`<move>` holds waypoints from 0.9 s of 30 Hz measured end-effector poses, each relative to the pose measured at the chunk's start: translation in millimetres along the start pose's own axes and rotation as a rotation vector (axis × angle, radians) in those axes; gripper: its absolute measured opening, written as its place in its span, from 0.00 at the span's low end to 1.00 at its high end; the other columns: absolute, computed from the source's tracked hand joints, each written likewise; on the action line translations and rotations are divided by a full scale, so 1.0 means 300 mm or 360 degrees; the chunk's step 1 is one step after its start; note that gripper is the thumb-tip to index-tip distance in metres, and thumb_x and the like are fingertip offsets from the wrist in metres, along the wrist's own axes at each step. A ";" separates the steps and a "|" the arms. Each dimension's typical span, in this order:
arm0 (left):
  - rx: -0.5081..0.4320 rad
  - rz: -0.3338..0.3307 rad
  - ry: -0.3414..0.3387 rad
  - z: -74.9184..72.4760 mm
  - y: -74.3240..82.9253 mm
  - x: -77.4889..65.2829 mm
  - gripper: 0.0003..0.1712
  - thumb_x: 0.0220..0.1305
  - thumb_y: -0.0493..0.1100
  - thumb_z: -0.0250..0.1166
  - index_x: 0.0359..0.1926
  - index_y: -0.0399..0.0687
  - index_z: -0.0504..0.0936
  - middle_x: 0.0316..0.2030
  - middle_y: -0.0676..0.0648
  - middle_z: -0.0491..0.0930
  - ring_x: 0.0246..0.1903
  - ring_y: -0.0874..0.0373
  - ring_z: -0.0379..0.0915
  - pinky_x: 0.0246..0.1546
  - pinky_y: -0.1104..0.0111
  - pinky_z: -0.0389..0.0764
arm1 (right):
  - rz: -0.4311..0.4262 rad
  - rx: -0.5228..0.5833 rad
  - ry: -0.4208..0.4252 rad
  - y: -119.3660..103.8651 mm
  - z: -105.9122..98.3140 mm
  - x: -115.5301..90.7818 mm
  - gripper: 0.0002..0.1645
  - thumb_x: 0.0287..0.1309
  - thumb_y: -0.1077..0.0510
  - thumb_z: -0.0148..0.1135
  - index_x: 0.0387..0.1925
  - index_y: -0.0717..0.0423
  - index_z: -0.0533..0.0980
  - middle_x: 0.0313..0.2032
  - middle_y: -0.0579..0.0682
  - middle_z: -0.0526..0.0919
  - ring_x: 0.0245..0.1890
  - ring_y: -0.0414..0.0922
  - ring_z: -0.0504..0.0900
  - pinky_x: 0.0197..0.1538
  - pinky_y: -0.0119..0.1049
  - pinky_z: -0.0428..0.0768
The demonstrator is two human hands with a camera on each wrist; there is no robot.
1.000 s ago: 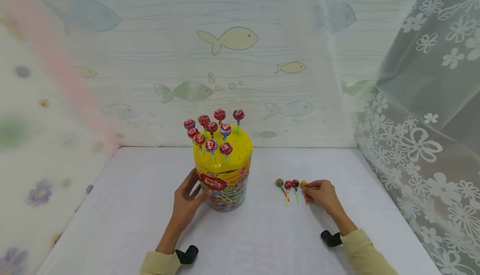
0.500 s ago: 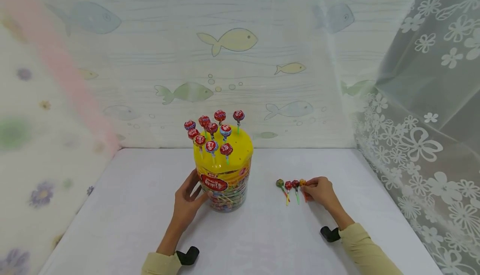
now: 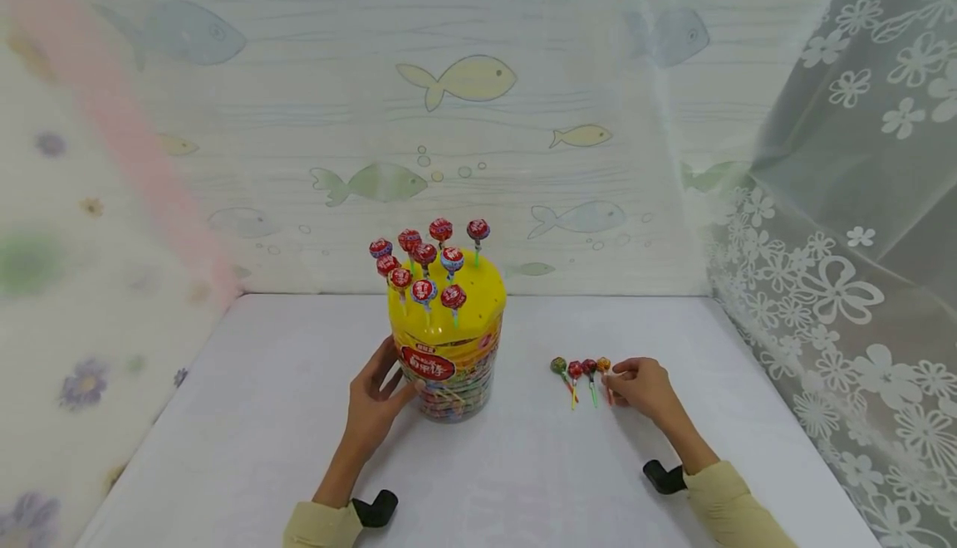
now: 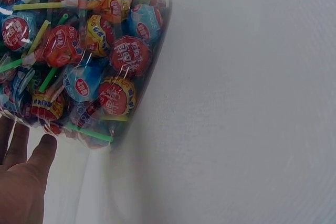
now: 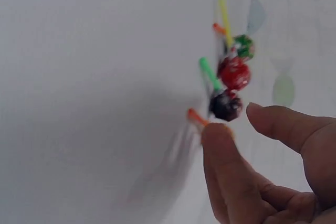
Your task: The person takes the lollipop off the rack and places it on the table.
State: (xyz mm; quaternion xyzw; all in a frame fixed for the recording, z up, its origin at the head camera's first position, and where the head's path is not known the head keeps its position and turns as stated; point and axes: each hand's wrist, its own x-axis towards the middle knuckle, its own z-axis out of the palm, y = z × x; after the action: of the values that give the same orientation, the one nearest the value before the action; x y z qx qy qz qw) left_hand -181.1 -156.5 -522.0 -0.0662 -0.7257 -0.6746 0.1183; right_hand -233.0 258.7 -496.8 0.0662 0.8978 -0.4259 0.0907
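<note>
My left hand (image 3: 370, 403) grips the lower left side of a clear candy tub (image 3: 467, 378) packed with wrapped lollipops, thumb at the front. Several red-topped lollipops (image 3: 453, 297) stand upright in its yellow lid (image 3: 486, 286). In the left wrist view, fingers (image 4: 42, 156) touch the tub's wall. My right hand (image 3: 646, 386) is beside an orange lollipop (image 3: 603, 364) lying at the right end of a short row. In the right wrist view its thumb and forefinger are apart; the forefinger partly hides that lollipop's orange stick (image 5: 197, 117).
Left of the orange one, a dark red lollipop (image 3: 590, 367), a red lollipop (image 3: 575, 369) and a green lollipop (image 3: 558, 364) lie on the white table (image 3: 523, 481). A fish-print curtain (image 3: 478, 133) hangs behind; a lace curtain (image 3: 822, 349) borders the right side.
My right hand pinched the orange lollipop and shifted it slightly left toward the others; now its fingers have parted from it. The left hand stays on the tub.
</note>
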 end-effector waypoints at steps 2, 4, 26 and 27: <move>0.0002 -0.0002 0.0000 0.000 0.001 -0.001 0.47 0.62 0.33 0.71 0.78 0.51 0.60 0.74 0.46 0.66 0.68 0.69 0.65 0.71 0.56 0.69 | -0.0036 -0.0030 -0.0007 -0.015 -0.003 -0.024 0.24 0.64 0.59 0.67 0.53 0.76 0.75 0.38 0.62 0.85 0.30 0.43 0.84 0.32 0.35 0.88; 0.0014 0.0004 0.0000 -0.001 0.003 -0.003 0.47 0.62 0.34 0.71 0.78 0.50 0.60 0.74 0.45 0.66 0.68 0.68 0.65 0.71 0.55 0.68 | -0.0093 -0.0083 -0.0007 -0.032 -0.005 -0.048 0.25 0.63 0.58 0.68 0.54 0.75 0.76 0.39 0.61 0.85 0.33 0.45 0.84 0.33 0.37 0.87; 0.0000 -0.0014 0.0007 -0.002 0.009 -0.005 0.46 0.63 0.34 0.71 0.78 0.50 0.61 0.74 0.44 0.66 0.67 0.69 0.65 0.71 0.54 0.68 | -0.0800 0.0276 -0.0047 -0.282 0.038 -0.150 0.17 0.68 0.64 0.63 0.56 0.64 0.79 0.48 0.58 0.85 0.49 0.50 0.84 0.55 0.33 0.85; -0.0002 -0.0022 0.0006 -0.001 0.010 -0.005 0.46 0.63 0.34 0.71 0.78 0.51 0.61 0.74 0.45 0.66 0.67 0.69 0.65 0.71 0.54 0.68 | -0.0814 0.0296 -0.0034 -0.298 0.040 -0.150 0.17 0.68 0.63 0.63 0.56 0.64 0.79 0.49 0.58 0.85 0.50 0.50 0.83 0.55 0.32 0.85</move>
State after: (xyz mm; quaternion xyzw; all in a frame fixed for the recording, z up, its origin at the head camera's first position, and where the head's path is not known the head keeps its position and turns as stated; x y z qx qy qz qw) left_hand -178.9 -156.4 -519.6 -0.0600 -0.7254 -0.6760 0.1149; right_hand -205.3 191.3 -427.2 -0.1590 0.8414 -0.5162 -0.0167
